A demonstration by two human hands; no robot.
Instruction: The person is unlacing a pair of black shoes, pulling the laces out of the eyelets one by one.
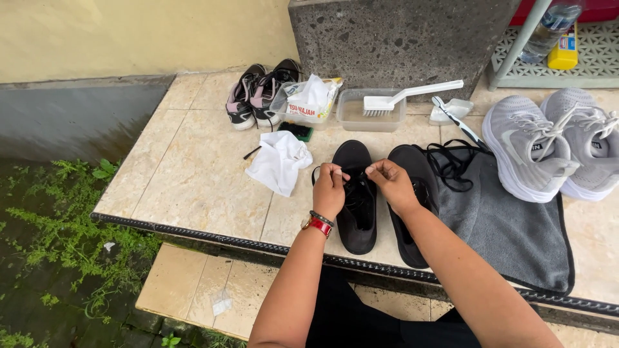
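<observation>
Beige tiled ledge [193,187] with a dark ribbed front edge forms the work surface; a wet mossy ground lies below it at left and a speckled stone block [400,38] stands at the rear. From left to right along the back: a pair of dark sneakers with pink trim [258,96], a clear tub of white wipes [308,103], a clear tray [371,111] carrying a white scrub brush [406,95]. A crumpled white cloth [278,161] lies in front of the tub. Nearer the front edge, the left black shoe [356,219] lies flat on the tiles, long axis running front to back, toe pointing away from the person toward the tray. The left hand [330,190] rests over the shoe's left side at the lace area, fingers pressed together and pinching the black lace [351,187] near its end. The right hand [393,183] sits just right of it, above the gap between the two shoes, likewise pinching the lace between thumb and fingers. The right black shoe [412,212] lies parallel, toe also pointing away, partly on a grey towel [509,232]. A loose black lace [451,164] lies on the towel's far edge. At far right stands a pair of grey sneakers [554,145].
</observation>
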